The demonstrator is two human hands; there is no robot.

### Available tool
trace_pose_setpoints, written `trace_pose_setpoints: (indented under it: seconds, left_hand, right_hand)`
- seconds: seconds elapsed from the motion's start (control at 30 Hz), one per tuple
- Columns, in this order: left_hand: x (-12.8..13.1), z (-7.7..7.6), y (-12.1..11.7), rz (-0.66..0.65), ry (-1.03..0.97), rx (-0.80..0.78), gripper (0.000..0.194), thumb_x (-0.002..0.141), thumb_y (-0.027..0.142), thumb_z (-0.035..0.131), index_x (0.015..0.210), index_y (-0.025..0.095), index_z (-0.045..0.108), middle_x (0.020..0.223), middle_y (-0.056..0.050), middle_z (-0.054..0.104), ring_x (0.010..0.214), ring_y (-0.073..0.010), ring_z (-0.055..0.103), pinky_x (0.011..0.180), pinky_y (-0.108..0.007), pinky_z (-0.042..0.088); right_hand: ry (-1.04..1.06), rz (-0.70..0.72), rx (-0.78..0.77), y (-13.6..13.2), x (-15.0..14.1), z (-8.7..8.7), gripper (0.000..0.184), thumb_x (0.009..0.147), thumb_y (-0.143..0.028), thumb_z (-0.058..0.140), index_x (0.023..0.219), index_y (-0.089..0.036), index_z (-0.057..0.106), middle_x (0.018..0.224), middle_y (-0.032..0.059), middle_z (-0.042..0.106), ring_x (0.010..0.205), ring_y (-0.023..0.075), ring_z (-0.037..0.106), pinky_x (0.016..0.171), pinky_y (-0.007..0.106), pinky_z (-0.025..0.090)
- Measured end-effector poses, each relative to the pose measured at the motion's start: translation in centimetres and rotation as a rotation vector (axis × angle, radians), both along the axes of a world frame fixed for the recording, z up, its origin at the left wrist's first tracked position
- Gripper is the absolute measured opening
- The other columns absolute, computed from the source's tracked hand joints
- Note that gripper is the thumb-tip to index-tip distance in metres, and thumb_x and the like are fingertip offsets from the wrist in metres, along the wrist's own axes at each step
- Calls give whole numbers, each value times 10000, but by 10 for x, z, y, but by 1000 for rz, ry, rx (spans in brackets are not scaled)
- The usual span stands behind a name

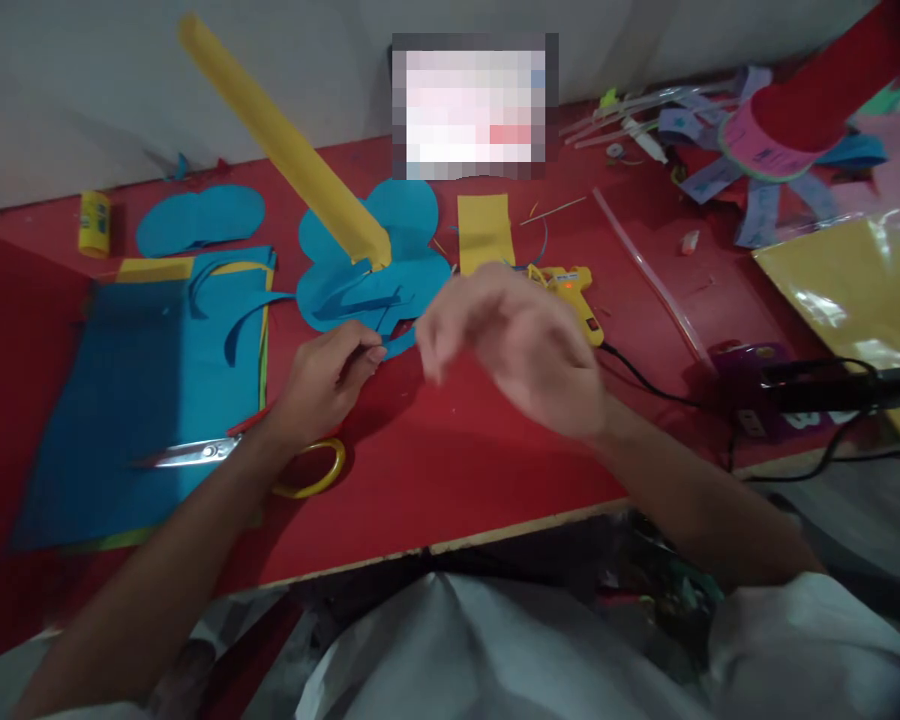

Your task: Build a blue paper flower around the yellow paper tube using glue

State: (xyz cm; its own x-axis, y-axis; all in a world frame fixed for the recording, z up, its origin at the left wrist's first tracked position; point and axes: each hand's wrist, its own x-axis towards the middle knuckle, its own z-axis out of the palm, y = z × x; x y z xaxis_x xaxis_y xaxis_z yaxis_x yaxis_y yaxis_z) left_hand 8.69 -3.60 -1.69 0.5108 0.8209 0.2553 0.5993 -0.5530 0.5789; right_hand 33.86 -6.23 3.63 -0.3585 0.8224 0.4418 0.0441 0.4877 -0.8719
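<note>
My left hand [336,378] is closed in a pinch at the near edge of a blue flower-shaped paper [412,220]. A short blue paper strip [400,344] runs from its fingertips toward my right hand [514,350]. That right hand is raised over the table with curled fingers, smeared by motion, so I cannot see whether it grips anything. A rolled yellow paper tube [285,145] leans up and left from the middle of the flower. Loose cut strips lie on the petals.
Scissors [195,453] lie on blue sheets [142,370] under my left forearm. A yellow glue gun [581,305] with a black cord sits beyond my right hand. Further off are a yellow paper piece [484,230], a glue stick tube [94,225] and a blurred-out screen [475,105].
</note>
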Motion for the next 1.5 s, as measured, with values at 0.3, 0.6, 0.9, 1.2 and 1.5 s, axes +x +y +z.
trace_pose_setpoints:
  seconds: [0.3,0.6,0.9,1.2,1.5]
  left_hand:
    - [0,3,-1,26,-31,29,190,1054,299,515,908,206,595,822,-20,658,750,-165,617,718,-287,458]
    - [-3,-3,0,188,-25,94,233,1072,362,534,914,201,590,807,-15,656,734,-160,593,669,-278,419]
    - [-1,-1,-4,60,-86,103,225,1085,312,489,1140,196,674,1123,-81,745,1036,-203,703,912,-314,549]
    - [-32,-3,21,450,182,240,356,978,326,676,1318,218,673,1248,-139,642,1109,-293,663,947,-408,553]
    - [-39,-11,22,400,340,184,193,1030,304,548,1088,215,709,1199,-119,679,1066,-286,664,905,-392,521]
  right_hand:
    - [-358,-168,47,46,6,-66,261,993,-463,667,1113,-235,707,1090,71,772,1023,249,687,934,393,534]
    - [-280,-213,-101,42,-8,-68,333,996,-505,650,880,-209,749,784,38,774,743,189,711,719,302,522]
    - [-338,-174,-16,31,-5,-68,251,1039,-395,599,1007,-245,797,931,34,827,890,214,776,856,334,572]
    - [-322,-298,66,34,1,-73,282,1078,-436,514,1166,-263,719,937,31,776,849,202,742,864,345,576]
    - [-404,-520,211,38,1,-71,446,1090,-517,424,1441,-290,581,1485,115,632,1346,307,587,1077,502,544]
